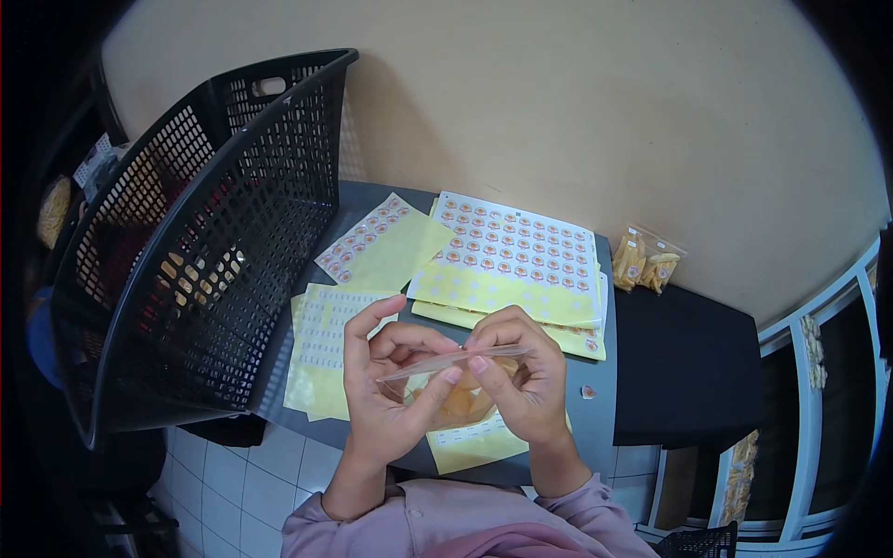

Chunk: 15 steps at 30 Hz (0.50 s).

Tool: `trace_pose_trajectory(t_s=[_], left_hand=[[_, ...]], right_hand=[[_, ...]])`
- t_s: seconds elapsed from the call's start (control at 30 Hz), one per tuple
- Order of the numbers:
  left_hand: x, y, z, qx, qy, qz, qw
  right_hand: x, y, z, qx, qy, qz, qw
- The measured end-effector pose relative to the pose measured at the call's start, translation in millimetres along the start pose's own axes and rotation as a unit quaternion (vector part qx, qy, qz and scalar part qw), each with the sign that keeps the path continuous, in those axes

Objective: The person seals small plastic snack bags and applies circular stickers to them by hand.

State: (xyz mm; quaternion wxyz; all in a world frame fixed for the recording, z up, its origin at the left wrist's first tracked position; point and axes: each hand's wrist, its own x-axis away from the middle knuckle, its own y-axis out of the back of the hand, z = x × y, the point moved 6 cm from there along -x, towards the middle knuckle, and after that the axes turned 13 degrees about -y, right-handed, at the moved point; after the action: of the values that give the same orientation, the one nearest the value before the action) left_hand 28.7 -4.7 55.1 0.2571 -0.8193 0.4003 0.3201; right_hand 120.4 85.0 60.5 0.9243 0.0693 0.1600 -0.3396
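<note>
Clear plastic bag (462, 402), yellowish pieces inside, held over the grey table (595, 432), near the person's body. Left hand (379, 389) and right hand (530, 386) both pinch its top edge, thumb against fingers, tips close together near the middle. That edge runs left to right, right end slightly farther from the body. Mouth end points up toward the head camera; bag's long axis foreshortened, can't tell. Sticker sheets (521, 246) lie beyond.
</note>
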Motion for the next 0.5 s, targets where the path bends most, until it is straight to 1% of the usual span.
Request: trace_pose_trajectory(t_s=[0.2,0.5], left_hand=[[3.6,1.0,-1.2,-0.013,0.021,-0.024,0.999],[3.8,-0.1,-2.5,-0.014,0.021,-0.014,1.000]], right_hand=[[1.0,-1.4,2.8,0.018,0.022,0.006,1.000],[1.9,-1.9,2.6,0.011,0.019,0.009,1.000]])
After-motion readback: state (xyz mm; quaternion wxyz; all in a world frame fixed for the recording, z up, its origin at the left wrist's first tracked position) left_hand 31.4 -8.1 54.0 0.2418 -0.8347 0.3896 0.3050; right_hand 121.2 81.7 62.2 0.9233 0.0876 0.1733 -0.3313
